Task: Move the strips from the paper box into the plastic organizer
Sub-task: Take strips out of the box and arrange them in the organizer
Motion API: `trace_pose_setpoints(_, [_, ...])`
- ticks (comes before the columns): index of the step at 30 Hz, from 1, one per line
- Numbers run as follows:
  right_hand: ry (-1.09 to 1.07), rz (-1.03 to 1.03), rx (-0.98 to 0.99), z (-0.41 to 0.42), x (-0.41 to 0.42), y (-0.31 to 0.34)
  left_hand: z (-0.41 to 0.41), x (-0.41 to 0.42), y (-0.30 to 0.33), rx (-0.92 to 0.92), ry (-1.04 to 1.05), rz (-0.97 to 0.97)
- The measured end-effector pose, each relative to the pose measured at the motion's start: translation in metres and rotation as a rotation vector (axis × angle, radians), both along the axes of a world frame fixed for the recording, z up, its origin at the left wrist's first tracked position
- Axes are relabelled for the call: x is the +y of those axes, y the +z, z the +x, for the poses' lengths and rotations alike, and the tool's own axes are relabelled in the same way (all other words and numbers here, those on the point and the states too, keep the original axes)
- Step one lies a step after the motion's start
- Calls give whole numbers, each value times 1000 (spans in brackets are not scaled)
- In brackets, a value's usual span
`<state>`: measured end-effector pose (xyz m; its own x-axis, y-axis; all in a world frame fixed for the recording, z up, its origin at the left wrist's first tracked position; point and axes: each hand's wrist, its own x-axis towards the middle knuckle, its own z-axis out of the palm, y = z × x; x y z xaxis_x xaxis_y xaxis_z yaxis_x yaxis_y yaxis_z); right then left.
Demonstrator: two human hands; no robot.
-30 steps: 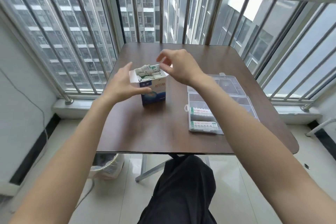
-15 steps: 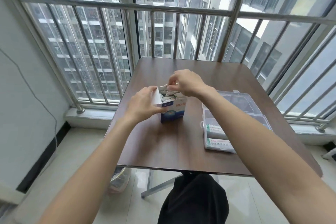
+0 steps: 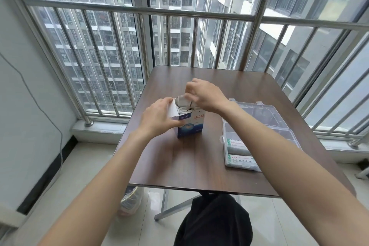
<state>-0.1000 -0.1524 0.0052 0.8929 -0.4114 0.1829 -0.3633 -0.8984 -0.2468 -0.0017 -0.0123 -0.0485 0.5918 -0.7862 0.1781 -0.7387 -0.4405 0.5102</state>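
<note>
— Where are the strips point(image 3: 184, 104)?
— Mid-frame, poking out of the open paper box point(image 3: 190, 125) on the counter point(image 3: 199, 166). The right hand point(image 3: 203, 95) has its grip pinched on one at the top.
— And the left hand point(image 3: 159, 118)?
— Its grip clasps the box's side and flap. The plastic organizer point(image 3: 257, 132) lies open, right of the box.

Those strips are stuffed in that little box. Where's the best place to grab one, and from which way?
Probably by the top ends, from straight above. The strips stand upright in the paper box and poke out of its open top, the only part exposed. The right hand pinches there while the left hand grips the box's side.
</note>
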Motion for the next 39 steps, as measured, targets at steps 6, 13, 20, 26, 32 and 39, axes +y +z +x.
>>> trace_pose_setpoints(6, [-64,-156,-34,-5,-9,5,4,-2,-2,21,-3,3])
trace_pose_setpoints(13, [230,-40,154,-1,-12,18,5,-3,-1,14,1,22])
trace_pose_setpoints(20, [186,-320,14,22,-9,8,5,-3,1,0,-6,60])
trace_pose_setpoints(26, [202,-141,-109,13,-13,16,8,-3,0,28,-9,49])
trace_pose_setpoints(32, [231,-121,35,-6,-19,18,10,-4,-3,32,-7,41])
trace_pose_setpoints(39, [302,-106,46,1,-11,2,8,-4,2,22,-19,38])
